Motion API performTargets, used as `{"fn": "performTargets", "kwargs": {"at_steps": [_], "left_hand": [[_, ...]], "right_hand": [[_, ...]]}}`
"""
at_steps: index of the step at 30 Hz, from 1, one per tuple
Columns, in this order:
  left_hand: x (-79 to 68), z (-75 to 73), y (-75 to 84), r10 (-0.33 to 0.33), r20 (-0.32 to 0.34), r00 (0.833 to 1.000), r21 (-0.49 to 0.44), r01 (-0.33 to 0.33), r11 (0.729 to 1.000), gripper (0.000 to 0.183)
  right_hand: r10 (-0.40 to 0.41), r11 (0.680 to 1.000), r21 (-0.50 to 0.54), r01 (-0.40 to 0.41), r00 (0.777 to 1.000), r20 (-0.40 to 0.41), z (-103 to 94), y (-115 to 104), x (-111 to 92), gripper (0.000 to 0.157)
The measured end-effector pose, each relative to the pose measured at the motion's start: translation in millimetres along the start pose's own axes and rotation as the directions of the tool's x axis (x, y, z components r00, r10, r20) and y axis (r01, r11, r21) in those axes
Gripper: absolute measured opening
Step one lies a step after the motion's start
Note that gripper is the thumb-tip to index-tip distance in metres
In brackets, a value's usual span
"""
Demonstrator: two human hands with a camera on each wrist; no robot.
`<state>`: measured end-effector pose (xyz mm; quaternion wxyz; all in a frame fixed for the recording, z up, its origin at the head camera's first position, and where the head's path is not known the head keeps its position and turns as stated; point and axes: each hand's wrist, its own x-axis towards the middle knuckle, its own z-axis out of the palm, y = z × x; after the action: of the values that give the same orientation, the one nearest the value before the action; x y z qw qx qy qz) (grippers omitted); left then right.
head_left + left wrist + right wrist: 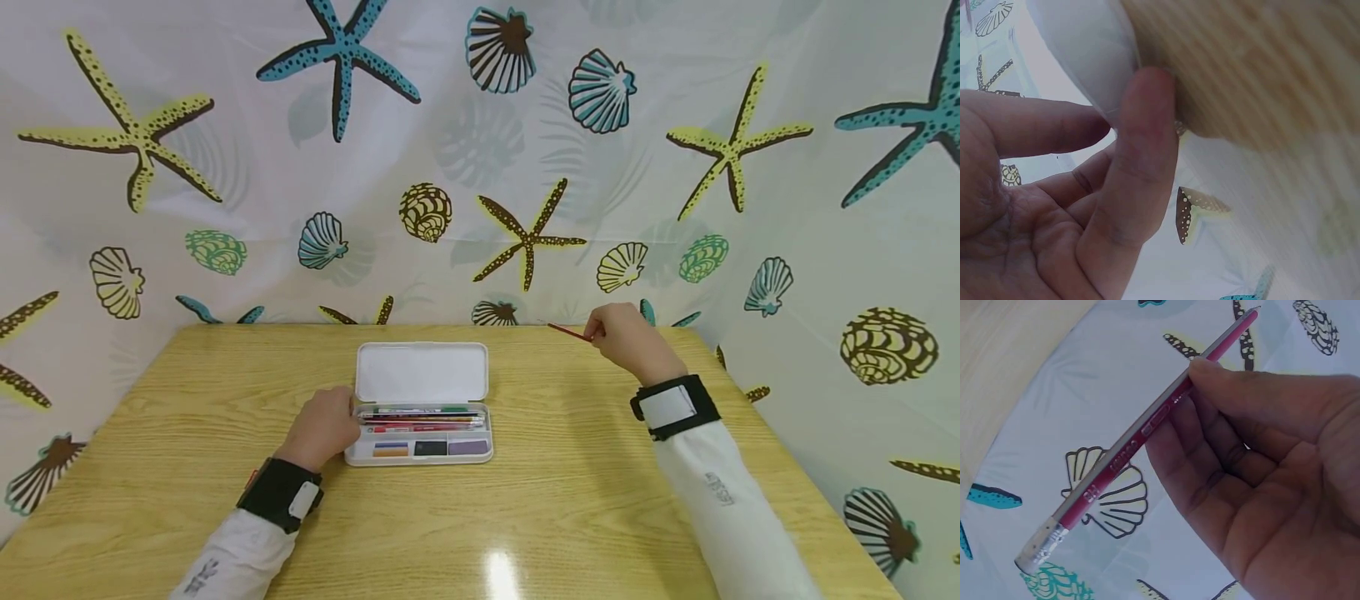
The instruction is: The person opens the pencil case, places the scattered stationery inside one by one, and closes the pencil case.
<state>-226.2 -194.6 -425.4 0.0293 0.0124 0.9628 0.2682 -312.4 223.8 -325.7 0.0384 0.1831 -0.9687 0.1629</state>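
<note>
Between the thumb and fingers of my right hand is a red pencil, held up above the right part of the table. In the right wrist view it has a silver stripe, HB lettering and an eraser in a metal band. My left hand grips the left end of a white pencil case. The left wrist view shows thumb and finger at the case's edge. The lid stands open at the back. Several pens and pencils lie in the rear compartment.
The front compartment holds an orange-and-blue block, a black block and a purple block. Everything rests on a wooden table. A white cloth printed with starfish and shells hangs behind and at both sides.
</note>
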Motion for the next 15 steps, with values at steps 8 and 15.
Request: {"fn": "performTargets", "kwargs": {"at_steps": [8, 15], "left_hand": [[-1.4, -1.9, 2.2, -0.002, 0.002, 1.0, -0.007, 0.002, 1.0, 0.004], [-2.0, -1.2, 1.8, 0.013, -0.012, 1.0, -0.008, -0.014, 1.0, 0.004]], "right_hand": [[-0.08, 0.997, -0.006, 0.08, 0.997, -0.003, -4.5, -38, -4, 0.013], [-0.141, 0.99, 0.001, 0.14, 0.99, 0.007, -0.7, -66, -8, 0.012]]}}
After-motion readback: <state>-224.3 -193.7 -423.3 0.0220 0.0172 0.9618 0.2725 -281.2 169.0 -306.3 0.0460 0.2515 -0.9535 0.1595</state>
